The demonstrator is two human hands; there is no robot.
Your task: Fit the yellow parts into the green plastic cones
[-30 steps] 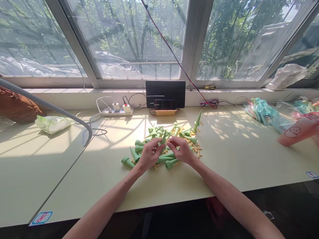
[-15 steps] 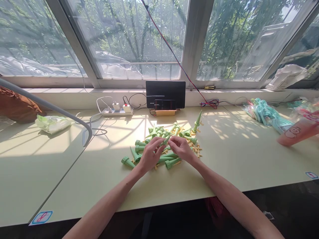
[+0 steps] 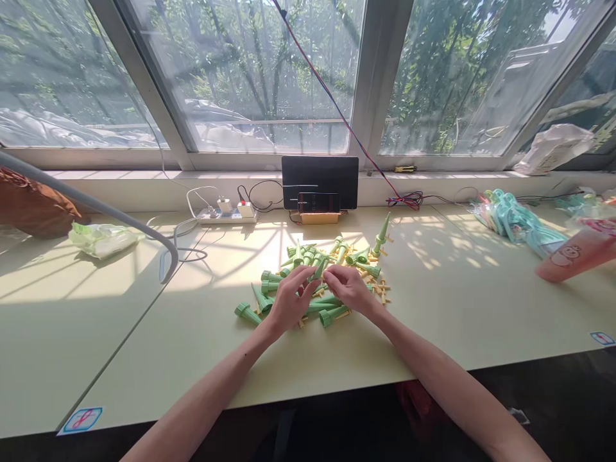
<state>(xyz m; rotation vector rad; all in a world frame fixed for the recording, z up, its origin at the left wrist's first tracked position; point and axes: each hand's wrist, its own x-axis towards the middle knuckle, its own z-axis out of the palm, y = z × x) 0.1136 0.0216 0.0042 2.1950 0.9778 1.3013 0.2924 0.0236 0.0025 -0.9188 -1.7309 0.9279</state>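
Ribbed-collared green plastic cones and yellow cross-shaped pegs strew the smooth table; above them a pointed green spike tilts in the grasp of the left hand, the right hand bunched beside it, its hold unclear

Centre of the table now, cones and pegs in a heap, left hand and right hand just over it! Straight behind, phone before tablet, window beyond; off left, power strip, then a packet farther out. And over right, wires near the tablet, bundles farther along.
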